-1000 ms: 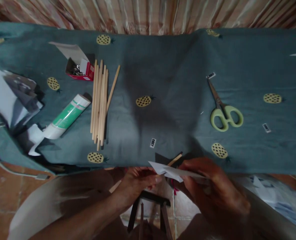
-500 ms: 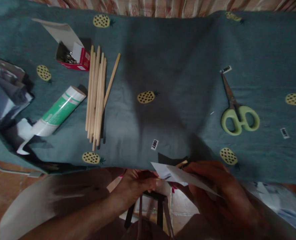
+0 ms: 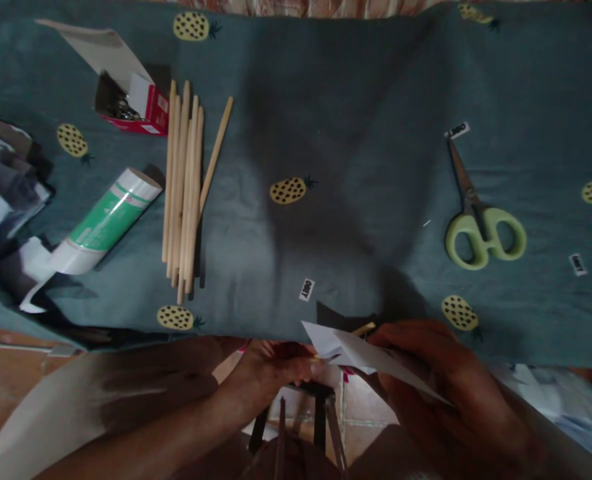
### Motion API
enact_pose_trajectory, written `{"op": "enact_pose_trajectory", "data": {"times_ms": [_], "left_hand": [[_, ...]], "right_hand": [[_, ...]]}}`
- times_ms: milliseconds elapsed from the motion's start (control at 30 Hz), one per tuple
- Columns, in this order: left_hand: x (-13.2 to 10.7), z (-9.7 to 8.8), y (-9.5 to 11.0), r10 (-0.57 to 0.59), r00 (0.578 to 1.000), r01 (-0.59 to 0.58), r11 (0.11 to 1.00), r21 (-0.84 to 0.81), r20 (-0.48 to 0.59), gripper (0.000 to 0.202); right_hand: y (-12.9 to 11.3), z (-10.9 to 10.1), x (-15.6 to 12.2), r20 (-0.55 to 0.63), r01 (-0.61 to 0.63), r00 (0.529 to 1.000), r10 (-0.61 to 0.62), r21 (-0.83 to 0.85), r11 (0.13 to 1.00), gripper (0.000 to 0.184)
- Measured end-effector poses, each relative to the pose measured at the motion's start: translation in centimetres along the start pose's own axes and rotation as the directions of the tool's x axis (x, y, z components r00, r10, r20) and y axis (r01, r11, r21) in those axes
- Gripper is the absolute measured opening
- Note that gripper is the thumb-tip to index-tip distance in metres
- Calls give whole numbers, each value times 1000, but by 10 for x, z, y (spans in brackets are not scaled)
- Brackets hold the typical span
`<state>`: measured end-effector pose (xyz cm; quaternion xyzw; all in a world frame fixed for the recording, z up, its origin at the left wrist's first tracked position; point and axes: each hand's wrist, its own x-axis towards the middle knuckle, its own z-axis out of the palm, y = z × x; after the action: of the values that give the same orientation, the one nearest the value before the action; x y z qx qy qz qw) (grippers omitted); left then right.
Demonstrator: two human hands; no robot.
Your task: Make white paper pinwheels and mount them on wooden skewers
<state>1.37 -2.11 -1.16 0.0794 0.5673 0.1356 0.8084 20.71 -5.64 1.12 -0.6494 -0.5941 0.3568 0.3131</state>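
Observation:
At the table's near edge, my left hand (image 3: pixel 276 367) is closed on the near end of a thin wooden stick (image 3: pixel 364 329). A folded white paper (image 3: pixel 356 350) covers the stick's middle, so only its two ends show. My right hand (image 3: pixel 441 373) grips the paper from the right, its fingertips beside the stick's far end; whether they touch the stick I cannot tell. A small "OBEY" label (image 3: pixel 307 290) lies on the cloth just beyond the paper. Scissors (image 3: pixel 481 237) with pale green handles lie farther right, their tip by another label (image 3: pixel 459 130).
To the left are several wooden sticks (image 3: pixel 181 193), an open red box (image 3: pixel 141 113) of small metal pieces, a green-and-white roll (image 3: pixel 109 223) and crumpled plastic packaging (image 3: pixel 6 180). The tablecloth (image 3: pixel 356 100) has pineapples on it. A third label (image 3: pixel 578 264) lies at the right.
My view has shifted slightly, so the things on the table sit a little differently in the picture. Both hands keep their hold on the stick and paper with almost no movement.

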Motion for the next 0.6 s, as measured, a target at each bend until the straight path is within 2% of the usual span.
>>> {"op": "enact_pose_trajectory", "data": {"times_ms": [233, 333, 467, 600], "left_hand": [[0, -1, -4, -13, 1000, 12, 1000, -26, -21, 26], [0, -2, -4, -25, 999, 24, 998, -52, -19, 29], [1, -2, -4, -59, 998, 57, 996, -63, -25, 31], [2, -2, -3, -52, 998, 50, 996, -68, -26, 32]], "right_hand": [[1, -8, 8, 112, 97, 990, -89, -65, 993, 24], [0, -5, 5, 87, 37, 996, -33, -44, 998, 22], [-5, 1, 1, -8, -61, 998, 61, -39, 997, 19], [-9, 4, 0, -22, -90, 996, 90, -12, 996, 18]]}}
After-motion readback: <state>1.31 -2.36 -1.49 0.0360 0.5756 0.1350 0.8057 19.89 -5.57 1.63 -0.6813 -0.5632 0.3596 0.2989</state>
